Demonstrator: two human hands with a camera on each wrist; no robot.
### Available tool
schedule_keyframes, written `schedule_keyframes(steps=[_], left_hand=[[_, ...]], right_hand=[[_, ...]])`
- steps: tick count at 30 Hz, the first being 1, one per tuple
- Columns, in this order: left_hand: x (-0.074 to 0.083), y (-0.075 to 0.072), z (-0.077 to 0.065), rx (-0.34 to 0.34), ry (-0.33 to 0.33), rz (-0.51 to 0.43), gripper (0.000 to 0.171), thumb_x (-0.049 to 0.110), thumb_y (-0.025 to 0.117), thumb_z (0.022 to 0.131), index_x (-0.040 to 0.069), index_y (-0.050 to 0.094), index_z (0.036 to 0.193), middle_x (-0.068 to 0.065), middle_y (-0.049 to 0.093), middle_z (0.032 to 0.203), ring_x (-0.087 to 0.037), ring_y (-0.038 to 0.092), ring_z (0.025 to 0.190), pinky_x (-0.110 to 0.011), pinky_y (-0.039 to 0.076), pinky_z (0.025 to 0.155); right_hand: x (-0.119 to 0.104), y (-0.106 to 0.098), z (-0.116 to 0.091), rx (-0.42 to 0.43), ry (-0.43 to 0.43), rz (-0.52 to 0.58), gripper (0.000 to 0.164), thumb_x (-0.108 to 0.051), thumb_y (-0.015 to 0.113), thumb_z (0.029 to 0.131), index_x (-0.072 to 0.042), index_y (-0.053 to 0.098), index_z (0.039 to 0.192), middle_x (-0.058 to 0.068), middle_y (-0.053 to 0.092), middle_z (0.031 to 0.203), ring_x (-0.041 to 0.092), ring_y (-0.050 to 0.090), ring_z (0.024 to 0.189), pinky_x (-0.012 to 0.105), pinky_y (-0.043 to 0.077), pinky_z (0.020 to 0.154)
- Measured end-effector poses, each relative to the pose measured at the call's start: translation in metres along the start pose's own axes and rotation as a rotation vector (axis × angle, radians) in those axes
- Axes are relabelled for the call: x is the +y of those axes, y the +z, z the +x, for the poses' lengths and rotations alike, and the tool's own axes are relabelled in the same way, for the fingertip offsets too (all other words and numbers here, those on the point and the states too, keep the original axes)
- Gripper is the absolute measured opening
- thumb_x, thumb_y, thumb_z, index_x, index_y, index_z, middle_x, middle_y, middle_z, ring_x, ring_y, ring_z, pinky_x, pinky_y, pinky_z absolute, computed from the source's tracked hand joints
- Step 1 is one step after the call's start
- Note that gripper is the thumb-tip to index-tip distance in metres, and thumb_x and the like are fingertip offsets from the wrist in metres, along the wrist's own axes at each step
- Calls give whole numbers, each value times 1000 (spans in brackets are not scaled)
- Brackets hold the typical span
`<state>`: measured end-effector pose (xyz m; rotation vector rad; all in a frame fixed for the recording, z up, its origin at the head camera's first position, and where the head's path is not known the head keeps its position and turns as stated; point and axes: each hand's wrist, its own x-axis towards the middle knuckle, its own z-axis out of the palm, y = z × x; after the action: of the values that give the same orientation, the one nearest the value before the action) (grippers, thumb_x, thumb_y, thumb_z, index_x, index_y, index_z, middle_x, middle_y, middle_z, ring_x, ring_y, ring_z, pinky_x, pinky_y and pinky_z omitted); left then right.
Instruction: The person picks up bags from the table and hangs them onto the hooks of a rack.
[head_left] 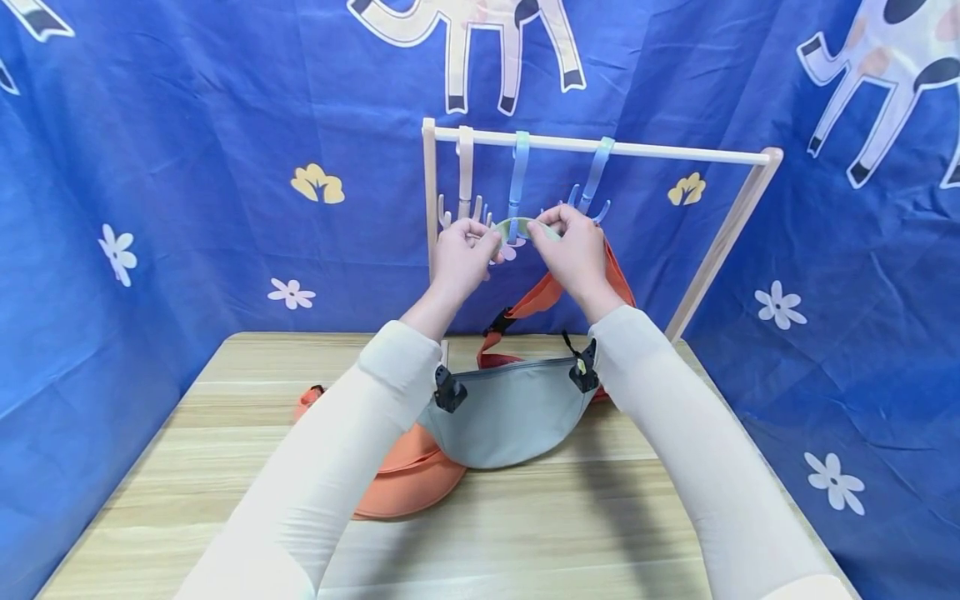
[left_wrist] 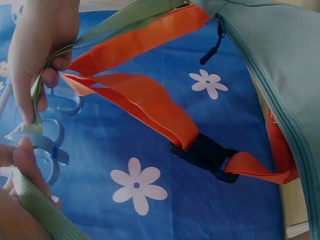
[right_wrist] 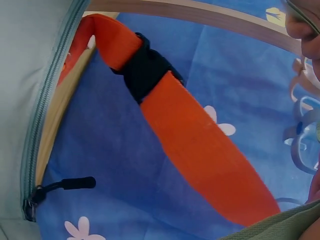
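Note:
My left hand (head_left: pixel 465 254) and right hand (head_left: pixel 576 254) each pinch the green webbing strap (head_left: pixel 514 223) of a grey-green waist bag (head_left: pixel 517 412). Between them, a short arched length of strap is at the prongs of the middle blue hook (head_left: pixel 517 179); whether it sits in a prong I cannot tell. Below my hands hangs the bag, its zip edge up and black buckles at both ends. In the left wrist view, the right hand (left_wrist: pixel 45 55) is above and the left hand (left_wrist: pixel 22 200) below. An orange strap (right_wrist: pixel 200 150) with a black buckle (right_wrist: pixel 147 72) runs behind the bag.
A rack with a white rail (head_left: pixel 675 152) and wooden legs (head_left: pixel 720 242) stands at the back. It also carries a beige hook (head_left: pixel 466 167) and a right blue hook (head_left: pixel 596 175). An orange bag (head_left: pixel 412 492) lies on the wooden table (head_left: pixel 187 483), partly under my left arm.

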<state>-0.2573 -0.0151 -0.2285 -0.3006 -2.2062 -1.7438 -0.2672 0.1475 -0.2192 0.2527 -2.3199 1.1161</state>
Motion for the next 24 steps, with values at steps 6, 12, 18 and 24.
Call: schedule_keyframes(steps=[6, 12, 18, 24], left_hand=[[-8, 2, 0, -30, 8, 12, 17, 18, 59, 93, 1, 60, 97, -12, 68, 74, -11, 55, 45, -25, 49, 52], [-14, 5, -2, -82, 3, 41, 22, 21, 59, 95, 0, 61, 103, -14, 70, 81, -14, 63, 54, -31, 54, 65], [-18, 6, -3, -120, -36, 9, 22, 19, 61, 94, 0, 62, 105, -15, 70, 90, -21, 69, 71, -31, 53, 76], [-22, 0, -6, -130, -36, 34, 22, 19, 66, 91, 1, 64, 104, -13, 70, 94, -25, 69, 79, -32, 52, 78]], right_hand=[[10, 6, -5, -13, 11, 19, 22, -35, 64, 90, -13, 65, 94, 0, 62, 74, 13, 59, 58, 27, 46, 56], [19, 9, -9, -14, 15, 34, 24, -36, 62, 92, -12, 65, 95, 0, 65, 74, 11, 63, 60, 28, 48, 58], [27, 10, -14, 21, 9, 20, 24, -36, 62, 91, -12, 65, 96, 0, 66, 78, 13, 64, 64, 29, 48, 60], [35, 11, -19, 88, -16, 21, 25, -34, 66, 89, -11, 64, 99, 2, 68, 86, 16, 59, 74, 31, 44, 69]])
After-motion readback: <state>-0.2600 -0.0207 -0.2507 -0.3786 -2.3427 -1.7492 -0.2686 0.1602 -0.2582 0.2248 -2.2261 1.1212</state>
